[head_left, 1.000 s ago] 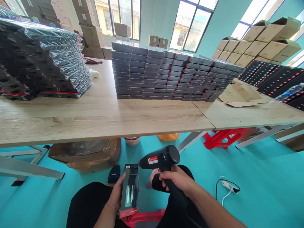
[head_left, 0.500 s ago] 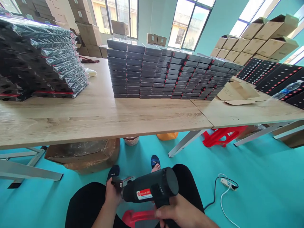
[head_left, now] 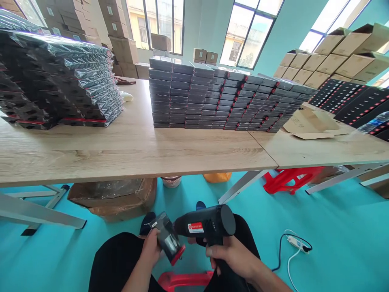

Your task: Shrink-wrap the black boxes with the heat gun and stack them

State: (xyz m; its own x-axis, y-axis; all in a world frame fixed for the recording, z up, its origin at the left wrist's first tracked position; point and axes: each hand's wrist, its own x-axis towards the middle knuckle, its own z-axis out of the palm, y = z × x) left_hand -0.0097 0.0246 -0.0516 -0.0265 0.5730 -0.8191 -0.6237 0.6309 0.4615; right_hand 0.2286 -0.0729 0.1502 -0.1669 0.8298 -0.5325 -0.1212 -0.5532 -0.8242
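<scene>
Above my lap, my left hand [head_left: 151, 248] is closed on a small dark box [head_left: 167, 238] with a red end and a shiny surface. The box is tilted, its red end low and to the right. My right hand [head_left: 227, 255] wraps round the handle of a black heat gun [head_left: 205, 223] with a red and white label. The gun's nozzle points left and ends close beside the box. On the wooden table [head_left: 194, 156] stand a wide stack of dark boxes [head_left: 219, 99] and, at the left, a pile of film-wrapped black boxes [head_left: 60, 81].
An opened carton [head_left: 111, 198] and a red stool [head_left: 291, 180] stand under the table. White table legs [head_left: 240, 186] reach the floor. A power strip [head_left: 298, 244] with cables lies at the right. Flattened cardboard [head_left: 316, 123] rests on the table's right part.
The small box in my left hand has turned, so its broad face and red end now show. The heat gun has shifted slightly right and up. The whole view has shifted a little.
</scene>
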